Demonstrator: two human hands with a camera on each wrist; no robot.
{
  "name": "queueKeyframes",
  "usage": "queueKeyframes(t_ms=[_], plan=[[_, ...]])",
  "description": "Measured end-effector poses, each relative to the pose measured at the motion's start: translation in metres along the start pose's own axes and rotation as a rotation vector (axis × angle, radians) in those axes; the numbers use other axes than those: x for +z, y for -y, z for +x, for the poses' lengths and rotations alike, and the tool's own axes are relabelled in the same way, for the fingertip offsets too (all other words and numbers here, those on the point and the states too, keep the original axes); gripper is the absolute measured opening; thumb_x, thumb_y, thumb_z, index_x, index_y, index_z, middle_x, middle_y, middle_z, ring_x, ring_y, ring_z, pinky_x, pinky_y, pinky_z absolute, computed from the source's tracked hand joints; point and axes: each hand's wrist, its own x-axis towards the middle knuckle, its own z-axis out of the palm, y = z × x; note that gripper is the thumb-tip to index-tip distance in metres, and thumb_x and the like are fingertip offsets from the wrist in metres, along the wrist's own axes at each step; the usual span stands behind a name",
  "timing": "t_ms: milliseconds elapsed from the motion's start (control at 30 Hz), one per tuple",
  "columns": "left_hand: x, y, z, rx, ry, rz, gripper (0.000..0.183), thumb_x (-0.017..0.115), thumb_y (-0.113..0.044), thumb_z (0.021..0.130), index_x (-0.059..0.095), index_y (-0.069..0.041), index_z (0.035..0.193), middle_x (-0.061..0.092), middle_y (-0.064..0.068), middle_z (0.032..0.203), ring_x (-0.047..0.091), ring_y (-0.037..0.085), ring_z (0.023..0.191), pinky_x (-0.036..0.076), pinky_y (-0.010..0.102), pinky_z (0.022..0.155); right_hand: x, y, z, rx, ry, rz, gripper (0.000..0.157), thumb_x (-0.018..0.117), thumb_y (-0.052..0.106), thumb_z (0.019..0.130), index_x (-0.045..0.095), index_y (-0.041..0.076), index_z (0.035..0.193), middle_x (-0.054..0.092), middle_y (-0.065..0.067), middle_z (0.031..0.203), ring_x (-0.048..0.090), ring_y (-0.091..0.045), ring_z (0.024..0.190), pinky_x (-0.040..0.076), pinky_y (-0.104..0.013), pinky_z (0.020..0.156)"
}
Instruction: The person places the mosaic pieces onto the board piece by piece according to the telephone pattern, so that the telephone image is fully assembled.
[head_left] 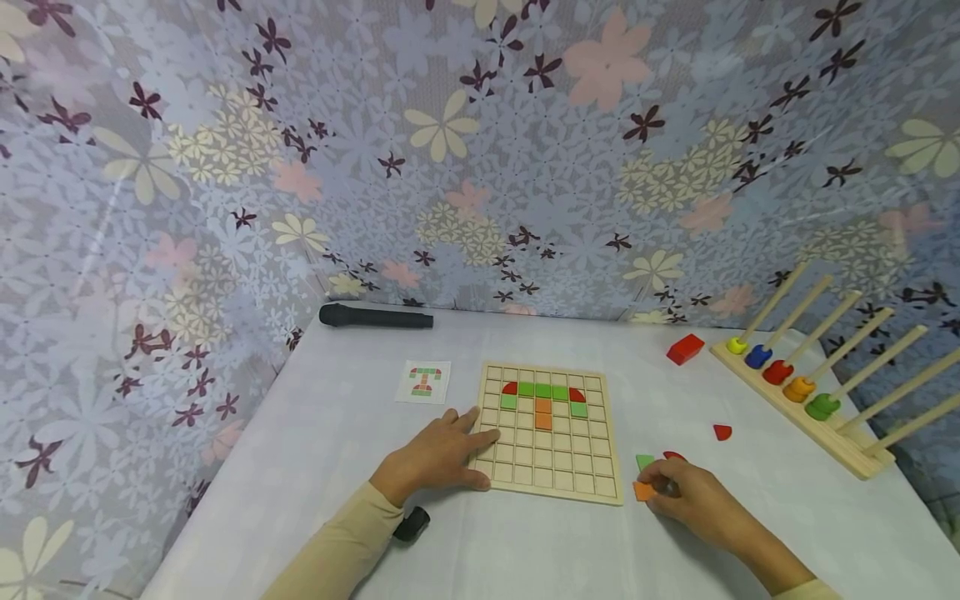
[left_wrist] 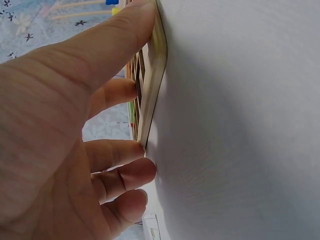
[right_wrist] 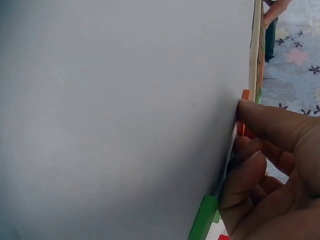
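Left hand (head_left: 438,454) spreads against a board (head_left: 555,477); right hand (head_left: 696,498) pinches an orange block (head_left: 642,492). White desk (head_left: 540,550) lies beneath them, flowered cloth (head_left: 517,208) beyond.

the orange piece (head_left: 642,492) is just right of the grid board (head_left: 553,458) — wooden, part-filled.

You can read no text, brand or number; the small white square card (head_left: 423,382) bears only a printed red, green and orange figure (head_left: 424,381)
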Motion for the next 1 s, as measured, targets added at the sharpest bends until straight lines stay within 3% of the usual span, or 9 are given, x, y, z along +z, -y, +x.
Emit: queueKeyframes(t_ms=[200,400,567,733,833,1000], plan=[[-0.0007,-0.0006,-0.0004,0.006,-0.002,0.010,0.077,0.072,-0.059,0.087,0.049,-0.028,0.153,0.037,0.018,0.161,0.044,0.037,0.137,0.042,0.049,0.110,-0.0001,-0.0005,-0.0007,-0.028,-0.019,-0.038,0.023,0.084,0.015,0.082,0.070,0.013,0.100,0.062,0.005,0.094,0.054,-0.014,0.089,0.050,-0.027,0.074],[-0.0025,-0.0017,-0.0009,0.014,-0.003,-0.003,0.076,0.073,-0.057,0.087,0.051,-0.027,0.152,0.038,0.019,0.160,0.046,0.037,0.134,0.044,0.049,0.108,0.0032,0.0027,-0.0011,0.022,-0.046,-0.027,0.023,0.083,0.015,0.081,0.066,0.014,0.095,0.059,0.004,0.087,0.053,-0.014,0.082,0.047,-0.025,0.068],[-0.0016,-0.0016,-0.0006,0.012,0.001,0.002,0.076,0.073,-0.058,0.087,0.050,-0.028,0.152,0.038,0.019,0.161,0.046,0.035,0.135,0.043,0.048,0.108,0.0037,0.0030,-0.0003,0.055,-0.018,-0.008,0.025,0.077,0.014,0.086,0.063,0.011,0.107,0.059,0.002,0.084,0.054,-0.014,0.079,0.047,-0.025,0.067],[-0.0009,-0.0009,0.0004,0.002,0.009,0.005,0.077,0.072,-0.059,0.087,0.049,-0.029,0.153,0.037,0.017,0.162,0.045,0.034,0.136,0.042,0.048,0.110,0.0014,0.0014,-0.0019,0.021,-0.009,0.021,0.021,0.075,0.018,0.092,0.066,0.013,0.110,0.060,0.003,0.086,0.053,-0.014,0.080,0.046,-0.024,0.067],[-0.0013,-0.0011,0.0004,-0.001,0.009,0.003,0.077,0.073,-0.059,0.086,0.049,-0.029,0.153,0.037,0.017,0.161,0.045,0.034,0.136,0.042,0.048,0.111,-0.0009,0.0004,-0.0023,0.022,-0.009,0.072,0.022,0.077,0.024,0.091,0.068,0.013,0.109,0.060,0.002,0.087,0.053,-0.015,0.080,0.047,-0.025,0.064],[-0.0020,-0.0019,-0.0003,-0.002,0.009,0.001,0.076,0.073,-0.059,0.086,0.049,-0.029,0.153,0.037,0.018,0.161,0.045,0.034,0.136,0.042,0.048,0.111,-0.0051,0.0001,-0.0004,0.119,-0.008,0.212,0.036,0.079,0.025,0.090,0.068,0.009,0.120,0.057,-0.003,0.085,0.054,-0.017,0.069,0.046,-0.027,0.054]])
